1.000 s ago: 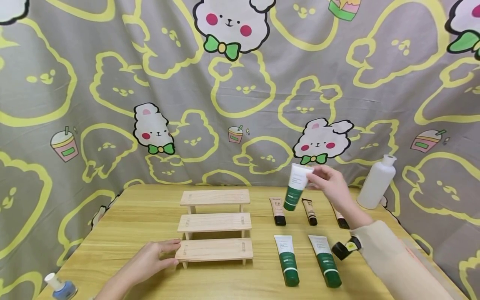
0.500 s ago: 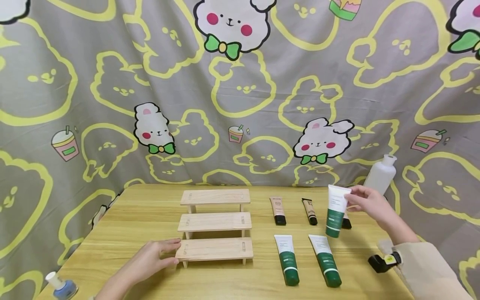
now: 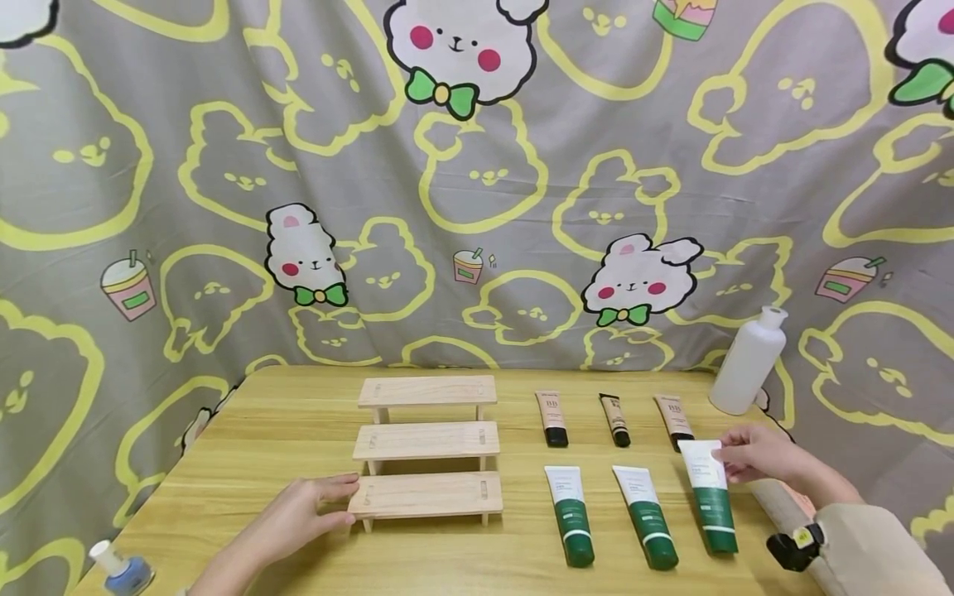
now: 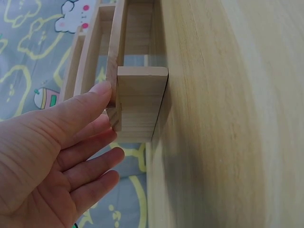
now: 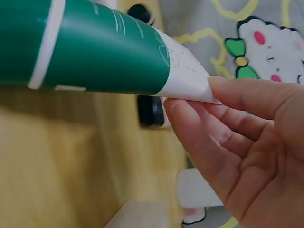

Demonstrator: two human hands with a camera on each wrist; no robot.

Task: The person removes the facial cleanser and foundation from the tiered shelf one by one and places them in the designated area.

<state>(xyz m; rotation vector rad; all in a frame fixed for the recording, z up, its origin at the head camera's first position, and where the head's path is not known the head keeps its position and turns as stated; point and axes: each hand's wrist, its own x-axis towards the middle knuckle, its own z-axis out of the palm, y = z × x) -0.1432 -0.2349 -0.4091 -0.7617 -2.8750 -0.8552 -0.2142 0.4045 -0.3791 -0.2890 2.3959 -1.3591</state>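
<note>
My right hand (image 3: 760,455) pinches the white flat end of a green-and-white squeeze tube (image 3: 710,501) between thumb and fingers. Its green cap end points toward the front of the table, and the right wrist view shows the tube (image 5: 114,47) up close. Two matching squeeze tubes, one (image 3: 570,517) on the left and one (image 3: 647,520) in the middle, lie in a row beside it. On the left, my left hand (image 3: 291,517) touches the left end of the lowest step of a three-step wooden stand (image 3: 426,495), its fingers loosely extended in the left wrist view (image 4: 71,152).
Behind the green tubes lie a beige BB cream tube (image 3: 551,415), a slim black-and-gold tube (image 3: 615,420) and another beige tube (image 3: 673,420). A white bottle (image 3: 749,364) stands at the back right. A blue nail polish bottle (image 3: 122,571) is at the front left.
My right hand has carried the green-and-white tube rightward, then down toward the front, to the right end of the green row. The left hand and the stand have not moved.
</note>
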